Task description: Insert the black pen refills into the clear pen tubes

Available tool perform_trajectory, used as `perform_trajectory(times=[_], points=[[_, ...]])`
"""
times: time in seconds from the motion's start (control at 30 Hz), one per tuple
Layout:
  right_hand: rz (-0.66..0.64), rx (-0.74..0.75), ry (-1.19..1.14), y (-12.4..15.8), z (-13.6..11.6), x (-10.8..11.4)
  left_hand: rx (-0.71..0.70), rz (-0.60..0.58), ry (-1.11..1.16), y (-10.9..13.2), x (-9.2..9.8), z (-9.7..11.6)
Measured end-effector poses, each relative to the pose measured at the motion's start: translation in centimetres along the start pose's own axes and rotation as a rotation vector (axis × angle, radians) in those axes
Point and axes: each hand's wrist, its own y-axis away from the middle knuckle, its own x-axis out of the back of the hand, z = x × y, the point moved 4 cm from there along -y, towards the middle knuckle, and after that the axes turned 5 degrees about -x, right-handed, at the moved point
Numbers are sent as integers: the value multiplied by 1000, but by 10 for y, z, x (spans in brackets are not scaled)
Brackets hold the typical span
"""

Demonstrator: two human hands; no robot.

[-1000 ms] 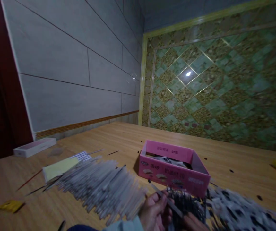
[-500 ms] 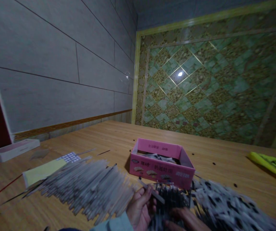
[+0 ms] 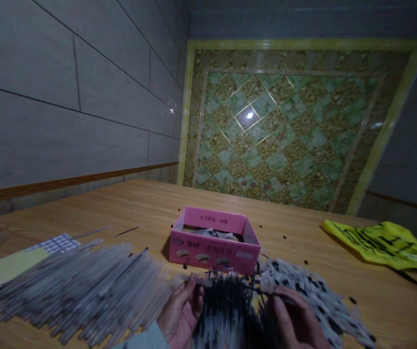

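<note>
Your left hand (image 3: 183,310) is closed at the fingertips, thumb and forefinger pinching a pale tube (image 3: 204,282); palm turned partly up, other fingers loosely curled. Your right hand (image 3: 299,317) is closed too, thumb and fingers gripping a thin dark stick (image 3: 261,291) that points left towards the tube, its tip well short of touching. Blur hides the exact finger contact on the stick.

Between your hands, a dark bundle (image 3: 223,305), smeared by blur, its thin ends pointing towards the box (image 3: 214,254). Box is pink, open-topped, printed on the near side, with white and dark bits (image 3: 214,234) inside.

Left of your left hand, a broad heap of clear tubes (image 3: 85,291) lying roughly side by side. Beyond them, two thin rods (image 3: 126,231), one dark, one pale. At far left, a yellowish pad (image 3: 12,266) next to a checked sheet (image 3: 61,244).

Behind and beside your right hand, a heap of white-and-black pieces (image 3: 321,300). Farther right, a crumpled yellow bag (image 3: 383,242) with black print. Black specks (image 3: 284,237) dot the wooden table (image 3: 143,194); a green-and-gold panel (image 3: 245,145) fills the far wall
</note>
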Motion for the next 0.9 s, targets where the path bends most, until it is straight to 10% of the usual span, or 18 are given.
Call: perform_trajectory(times=[0.2, 0.9], points=[[-23, -286, -286, -3, 5, 0, -12, -3, 0, -2, -1, 1], [-210, -111, -222, 8, -12, -15, -10, -105, -225, 5, -1, -8]])
